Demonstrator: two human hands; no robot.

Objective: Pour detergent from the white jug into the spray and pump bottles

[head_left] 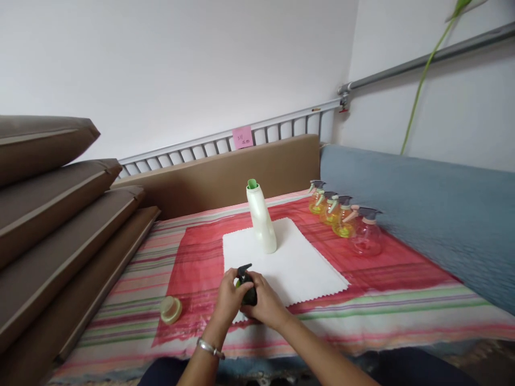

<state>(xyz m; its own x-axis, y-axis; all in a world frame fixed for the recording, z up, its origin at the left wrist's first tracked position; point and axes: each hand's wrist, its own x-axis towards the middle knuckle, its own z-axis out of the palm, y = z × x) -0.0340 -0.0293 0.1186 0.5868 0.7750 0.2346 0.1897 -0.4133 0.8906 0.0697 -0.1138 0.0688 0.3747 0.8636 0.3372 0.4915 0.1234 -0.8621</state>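
Close to my body, my left hand (230, 299) and my right hand (266, 304) are both closed around a small dark bottle (250, 296) with a black pump-like top. A bit of green shows beside its neck, and the fingers cover much of it. Just beyond stands a tall pale green bottle (262, 222), upright and uncapped, with a green spout in its mouth. It rests on a white zigzag-edged sheet (308, 262). A translucent pale green cap (171, 310) lies left of my hands.
Several spray bottles with yellow or clear contents, one of them pink (367, 238), stand in a row at right. A red cloth (197, 257) lies over a striped tablecloth (132, 300). Brown cushions (60, 241) are stacked at left; a blue padded surface (422, 209) borders the right.
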